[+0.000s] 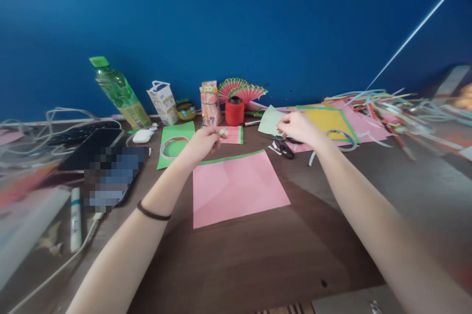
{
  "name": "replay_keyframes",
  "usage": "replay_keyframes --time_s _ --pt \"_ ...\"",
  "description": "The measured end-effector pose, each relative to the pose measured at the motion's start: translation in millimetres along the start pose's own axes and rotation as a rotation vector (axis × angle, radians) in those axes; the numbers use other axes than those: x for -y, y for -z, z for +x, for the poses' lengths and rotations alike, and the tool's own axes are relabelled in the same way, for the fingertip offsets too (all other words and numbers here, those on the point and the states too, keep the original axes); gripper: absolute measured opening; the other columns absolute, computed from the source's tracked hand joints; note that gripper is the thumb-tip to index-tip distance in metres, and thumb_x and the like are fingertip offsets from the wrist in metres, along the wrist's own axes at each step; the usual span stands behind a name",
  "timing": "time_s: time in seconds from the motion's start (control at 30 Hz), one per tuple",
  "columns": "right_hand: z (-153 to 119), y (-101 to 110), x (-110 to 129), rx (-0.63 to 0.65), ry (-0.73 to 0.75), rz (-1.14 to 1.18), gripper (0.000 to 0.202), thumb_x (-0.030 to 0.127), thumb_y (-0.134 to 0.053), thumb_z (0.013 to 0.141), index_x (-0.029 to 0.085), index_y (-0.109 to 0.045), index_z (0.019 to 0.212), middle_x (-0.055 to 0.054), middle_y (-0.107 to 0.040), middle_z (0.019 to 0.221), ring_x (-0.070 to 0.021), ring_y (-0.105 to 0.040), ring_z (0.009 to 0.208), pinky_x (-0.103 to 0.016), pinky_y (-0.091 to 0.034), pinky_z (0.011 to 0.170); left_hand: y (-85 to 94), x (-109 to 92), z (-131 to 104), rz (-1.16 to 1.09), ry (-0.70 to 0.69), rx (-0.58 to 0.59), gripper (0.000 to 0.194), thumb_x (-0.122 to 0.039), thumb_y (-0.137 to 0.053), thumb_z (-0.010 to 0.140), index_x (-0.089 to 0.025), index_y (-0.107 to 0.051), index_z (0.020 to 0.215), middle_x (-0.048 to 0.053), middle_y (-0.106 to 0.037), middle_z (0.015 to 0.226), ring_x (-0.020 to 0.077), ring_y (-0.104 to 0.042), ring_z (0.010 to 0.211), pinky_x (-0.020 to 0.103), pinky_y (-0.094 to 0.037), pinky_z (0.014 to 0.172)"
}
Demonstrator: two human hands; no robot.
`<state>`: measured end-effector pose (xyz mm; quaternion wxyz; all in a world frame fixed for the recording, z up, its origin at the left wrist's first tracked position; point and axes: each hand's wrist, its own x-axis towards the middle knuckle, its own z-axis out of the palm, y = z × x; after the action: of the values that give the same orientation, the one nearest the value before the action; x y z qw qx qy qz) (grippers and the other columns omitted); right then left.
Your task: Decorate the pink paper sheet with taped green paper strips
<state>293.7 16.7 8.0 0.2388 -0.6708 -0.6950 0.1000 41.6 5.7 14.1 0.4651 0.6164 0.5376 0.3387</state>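
A pink sheet [236, 191] with a green strip along its far edge lies on the dark table [228, 265]. Beyond its far left corner, my left hand [211, 141] is closed, pinching something small and pale that I cannot make out. A pleated pink paper with green ends [234, 135] lies just behind that hand. My right hand [298, 127] has its fingers bent together at a light green paper [271, 121], above black scissors [283, 148]; whether it grips the paper is unclear. White paper scraps lie by the scissors. A tape roll [173, 148] rests on a green sheet [164, 132] at the left.
Along the blue wall stand a green bottle [123, 95], a carton [163, 103], a red spool [235, 111] and pleated fans [247, 92]. A phone [118, 176], cable and marker [75, 220] lie left. Yellow paper [326, 124] and many coloured strips [383, 107] are right.
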Motion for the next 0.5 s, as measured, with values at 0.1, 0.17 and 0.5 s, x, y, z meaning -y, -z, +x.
replay_keyframes --time_s 0.1,0.17,0.5 --pt "0 -1 -3 0.021 -0.039 -0.133 0.021 0.025 -0.053 0.073 0.016 -0.059 0.055 -0.004 -0.059 0.052 -0.0153 -0.054 0.053 -0.026 -0.035 0.050 -1.1 -2 -2 -0.007 -0.007 -0.001 0.014 -0.013 -0.045 0.073 -0.014 -0.059 0.073 -0.005 -0.042 0.046 0.0053 -0.034 0.038 0.019 -0.025 0.040" --pt "0 -3 -5 0.068 -0.063 -0.184 0.017 0.025 -0.058 0.070 0.017 -0.060 0.055 -0.003 -0.059 0.052 -0.0156 -0.054 0.053 -0.026 -0.035 0.049 -0.7 -1 -1 -0.003 -0.035 0.014 0.014 -0.014 -0.045 0.073 -0.014 -0.059 0.074 -0.005 -0.044 0.049 0.0055 -0.036 0.039 0.019 -0.027 0.041" --pt "-1 -2 1 0.030 0.073 -0.081 0.015 0.017 -0.052 0.072 0.017 -0.065 0.067 -0.006 -0.066 0.069 -0.0170 -0.058 0.064 -0.027 -0.039 0.056 -0.7 -1 -5 -0.002 -0.129 0.168 0.017 -0.026 -0.052 0.077 -0.014 -0.055 0.088 0.000 -0.062 0.064 0.0058 -0.045 0.043 0.019 -0.035 0.045"
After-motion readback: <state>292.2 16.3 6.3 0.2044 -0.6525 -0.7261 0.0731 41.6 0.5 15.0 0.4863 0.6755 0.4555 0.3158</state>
